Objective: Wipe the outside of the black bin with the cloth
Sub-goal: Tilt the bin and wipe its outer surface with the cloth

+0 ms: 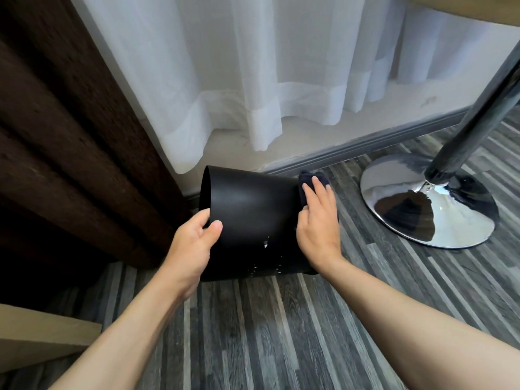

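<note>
The black bin (253, 218) lies tipped on its side over the grey plank floor, its open rim pointing left. My left hand (194, 243) grips that rim, thumb on the outside wall and fingers inside. My right hand (318, 223) lies flat against the bin's base end on the right, pressing a dark navy cloth (306, 178) onto it. Only the cloth's upper part shows above my fingers. Small pale specks dot the bin's lower wall.
A chrome table base (427, 206) with a slanted pole stands on the floor to the right. White sheer curtains (253, 80) hang along the wall and grey skirting behind the bin. A dark brown curtain (56, 136) fills the left. A wooden edge (42, 333) sits lower left.
</note>
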